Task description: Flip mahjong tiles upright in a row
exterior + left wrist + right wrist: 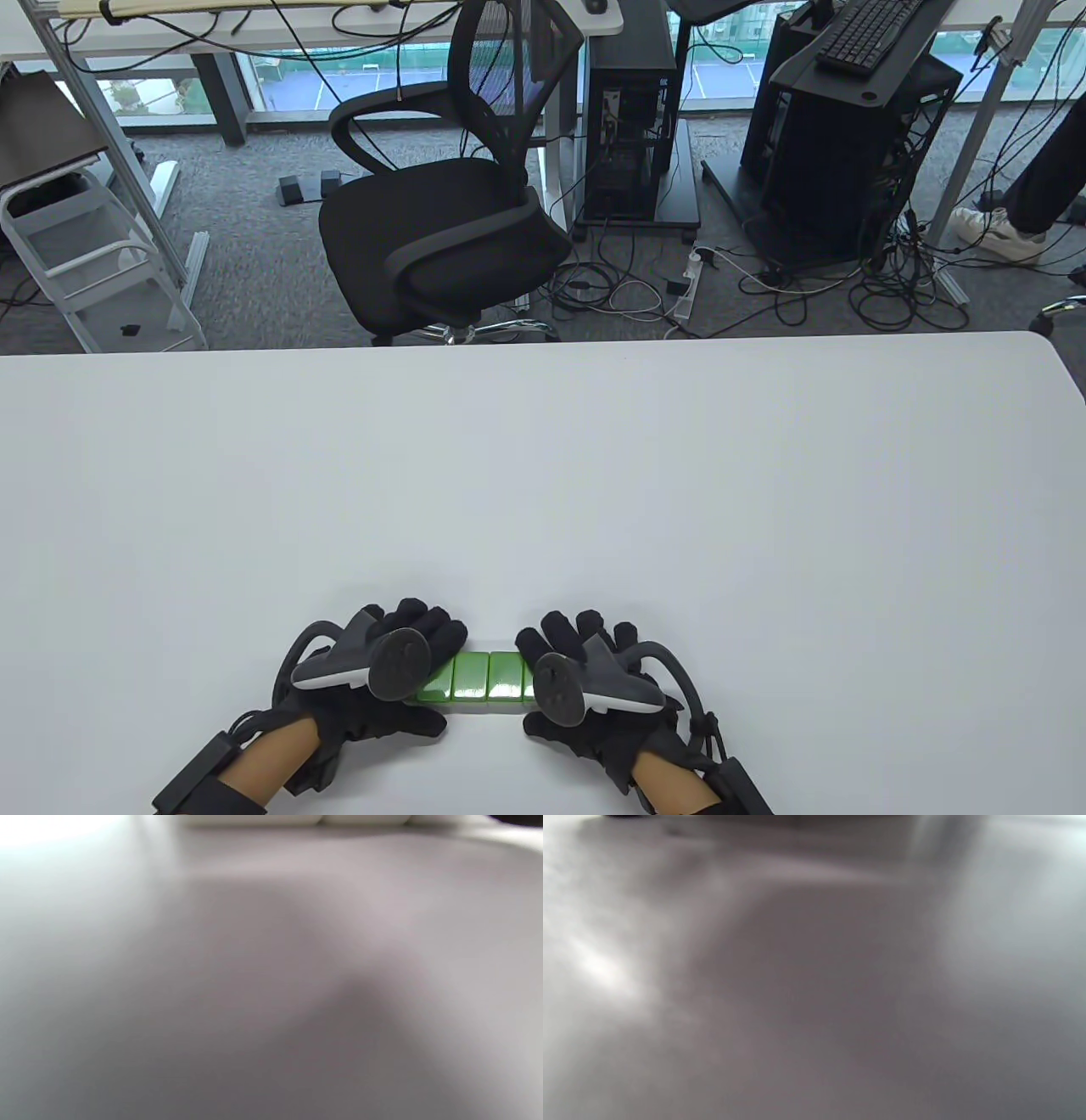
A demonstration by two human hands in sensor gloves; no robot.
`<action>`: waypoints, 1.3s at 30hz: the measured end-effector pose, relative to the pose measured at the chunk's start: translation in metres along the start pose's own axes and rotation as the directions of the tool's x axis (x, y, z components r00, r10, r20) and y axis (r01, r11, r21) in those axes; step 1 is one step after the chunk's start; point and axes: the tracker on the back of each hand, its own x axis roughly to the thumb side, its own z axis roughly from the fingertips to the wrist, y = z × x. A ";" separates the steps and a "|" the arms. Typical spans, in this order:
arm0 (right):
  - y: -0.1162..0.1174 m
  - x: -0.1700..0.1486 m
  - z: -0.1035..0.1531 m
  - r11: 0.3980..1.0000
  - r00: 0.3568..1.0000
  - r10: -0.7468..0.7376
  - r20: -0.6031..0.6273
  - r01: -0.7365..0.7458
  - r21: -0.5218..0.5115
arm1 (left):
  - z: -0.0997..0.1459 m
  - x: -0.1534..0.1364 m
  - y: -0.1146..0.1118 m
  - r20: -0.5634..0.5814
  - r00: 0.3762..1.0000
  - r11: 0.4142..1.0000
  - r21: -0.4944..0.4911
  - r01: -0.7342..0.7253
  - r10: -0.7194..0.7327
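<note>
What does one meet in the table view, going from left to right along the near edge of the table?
left hand → row of green mahjong tiles → right hand, all on the white table.

No readable text, labels or numbers (wrist views blurred)

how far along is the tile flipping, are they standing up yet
Done: the green tiles already sit side by side in one tight row on the white table.
In hand: the left hand and right hand bracket the row's two ends, fingers over the far side.
Left: the green backs face up, so the tiles look flat; tipping them upright seems still to come. Wrist views are too blurred to confirm.
</note>
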 end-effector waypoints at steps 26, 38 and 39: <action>-0.022 -0.050 0.045 0.991 0.998 0.048 -0.041 -0.052 -0.121 | 0.071 -0.043 0.026 -0.153 0.979 0.964 0.205 0.167 -0.137; -0.009 -0.041 0.039 0.954 0.999 0.017 0.027 -0.008 -0.298 | 0.055 -0.045 0.002 -0.077 0.995 0.975 0.206 0.084 -0.069; -0.009 -0.039 0.038 0.957 0.999 0.027 0.017 -0.021 -0.288 | 0.054 -0.045 0.001 -0.068 0.996 0.976 0.208 0.070 -0.057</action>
